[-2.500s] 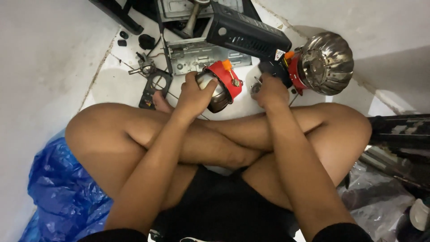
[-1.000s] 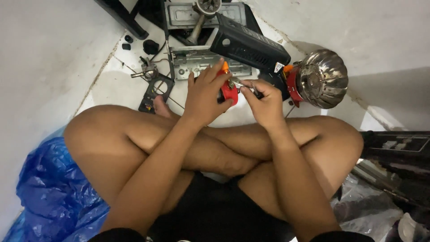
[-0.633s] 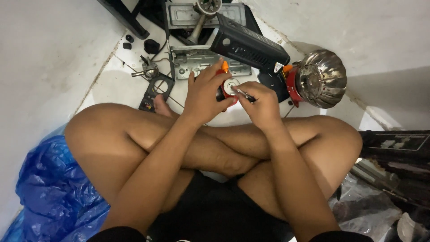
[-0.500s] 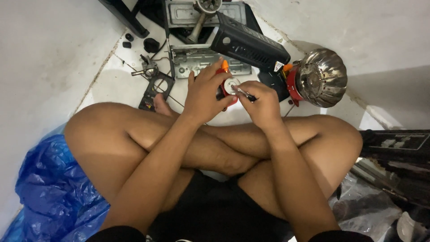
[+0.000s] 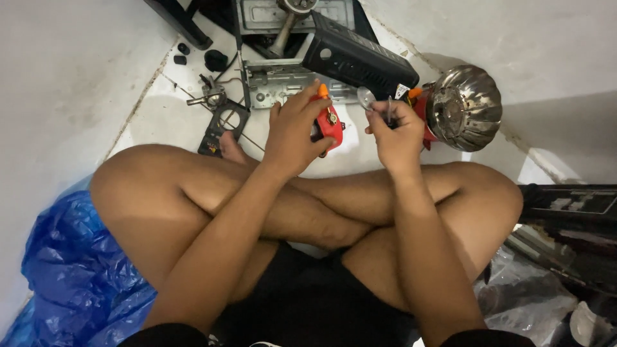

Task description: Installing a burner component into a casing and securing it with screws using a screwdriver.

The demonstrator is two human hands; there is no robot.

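While the person sits cross-legged on the white floor [image 5: 160,122], the left hand [image 5: 292,132] has its grip clenched around a small red-and-orange part [image 5: 328,121] just above centre frame. Just to its right, apart from it, the right hand [image 5: 395,132] pinches a thin metal tool [image 5: 389,108] and a small round silvery piece [image 5: 366,97] in a closed grip. Right of that hand lies a ribbed metal reflector [image 5: 464,107]. Above the hands sit a black casing [image 5: 357,59] and a grey metal chassis [image 5: 273,80]. A blue plastic bag [image 5: 71,276] fills the lower left.
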